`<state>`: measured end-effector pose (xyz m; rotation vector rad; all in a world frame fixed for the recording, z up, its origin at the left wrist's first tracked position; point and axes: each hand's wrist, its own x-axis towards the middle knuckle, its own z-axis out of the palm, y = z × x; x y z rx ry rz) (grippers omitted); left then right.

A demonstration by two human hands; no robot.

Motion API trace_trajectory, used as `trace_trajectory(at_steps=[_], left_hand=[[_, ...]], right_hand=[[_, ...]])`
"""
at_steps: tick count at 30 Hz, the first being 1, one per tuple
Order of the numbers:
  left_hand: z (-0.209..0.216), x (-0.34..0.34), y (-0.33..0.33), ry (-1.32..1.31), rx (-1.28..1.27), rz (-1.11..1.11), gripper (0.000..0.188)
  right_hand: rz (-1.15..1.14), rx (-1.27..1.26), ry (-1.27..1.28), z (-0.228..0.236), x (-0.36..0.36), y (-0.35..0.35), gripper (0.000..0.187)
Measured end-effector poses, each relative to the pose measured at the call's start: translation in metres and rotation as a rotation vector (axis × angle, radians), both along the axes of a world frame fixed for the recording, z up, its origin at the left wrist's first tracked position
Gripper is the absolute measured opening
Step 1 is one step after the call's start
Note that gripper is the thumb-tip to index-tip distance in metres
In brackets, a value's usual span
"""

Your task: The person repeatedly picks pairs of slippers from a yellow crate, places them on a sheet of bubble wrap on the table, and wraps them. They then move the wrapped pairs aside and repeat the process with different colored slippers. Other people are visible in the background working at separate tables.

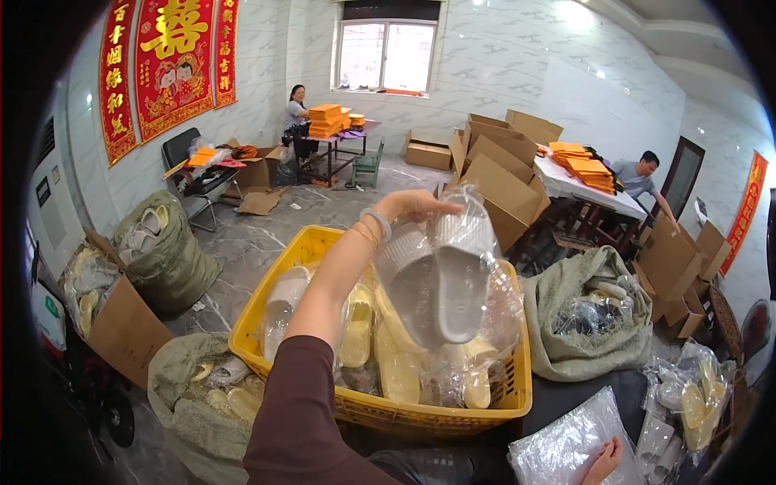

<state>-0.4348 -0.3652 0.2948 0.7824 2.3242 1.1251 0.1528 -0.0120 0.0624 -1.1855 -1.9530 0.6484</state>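
Observation:
My left hand [416, 204] is raised over a yellow plastic crate [250, 311] and pinches the top of a clear plastic bag [493, 299]. Inside the bag hangs a pair of grey slippers [440, 279], soles toward me. A bracelet and bangles ring that wrist, and the sleeve is dark maroon. My right hand [602, 462] lies low at the bottom edge, fingers resting on a stack of clear plastic bags [558, 444]. The crate holds several more bagged slippers in cream and pale yellow [356, 327].
Sacks of slippers stand at the left [162, 250], the lower left [202, 384] and the right [586, 319]. Open cardboard boxes [501, 174] fill the middle back. Two people sit at tables [582, 190] stacked with orange packets. A black chair [190, 174] stands by the left wall.

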Motion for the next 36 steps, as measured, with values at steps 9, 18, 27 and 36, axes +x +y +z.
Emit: trace_trajectory(at_steps=[9, 18, 27, 36], left_hand=[[0.003, 0.08, 0.124, -0.51, 0.476, -0.245, 0.055], [-0.112, 0.267, 0.266, -0.664, 0.367, -0.497, 0.089], [-0.159, 0.383, 0.289, -1.2, 0.38, -0.599, 0.078], [-0.22, 0.372, 0.328, -0.713, 0.031, -0.628, 0.076]], right_hand=[[-0.033, -0.315, 0.53, -0.054, 0.024, 0.066, 0.028], [0.124, 0.33, 0.212, 0.064, 0.116, 0.049, 0.051], [-0.091, -0.127, 0.362, 0.171, 0.166, -0.046, 0.068], [-0.313, -0.183, -0.03, 0.15, 0.189, -0.059, 0.037]])
